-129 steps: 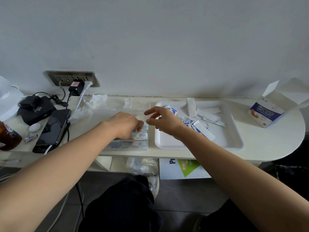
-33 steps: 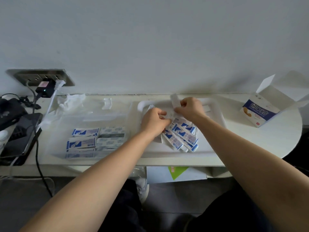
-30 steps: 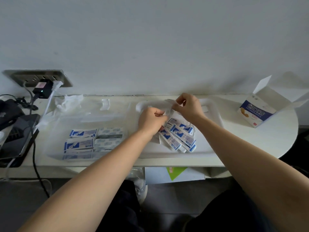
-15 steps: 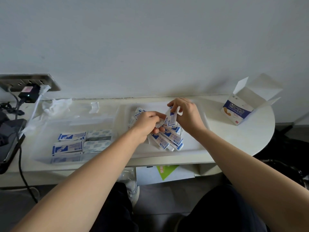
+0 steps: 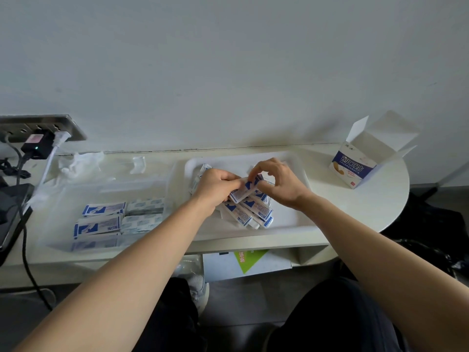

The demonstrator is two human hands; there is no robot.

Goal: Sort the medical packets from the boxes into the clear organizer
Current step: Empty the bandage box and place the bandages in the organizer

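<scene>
Several packets [image 5: 97, 226] lie in the clear organizer [image 5: 76, 189]; over the tray's [image 5: 291, 228] pile [image 5: 256, 215], left grip [image 5: 215, 185] and right grip [image 5: 281, 185] pinch one packet [image 5: 243, 193].

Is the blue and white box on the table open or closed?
Open. The blue and white box has its top flaps spread apart, and its white inside shows. Whether it is empty cannot be told.

Blue-and-white packets [image 5: 256, 214] lie heaped on the white tray [image 5: 291, 219]. Sorted packets [image 5: 97, 226] lie flat in the clear organizer [image 5: 76, 194], near side. The opened box [image 5: 351, 168] stands far right.
</scene>
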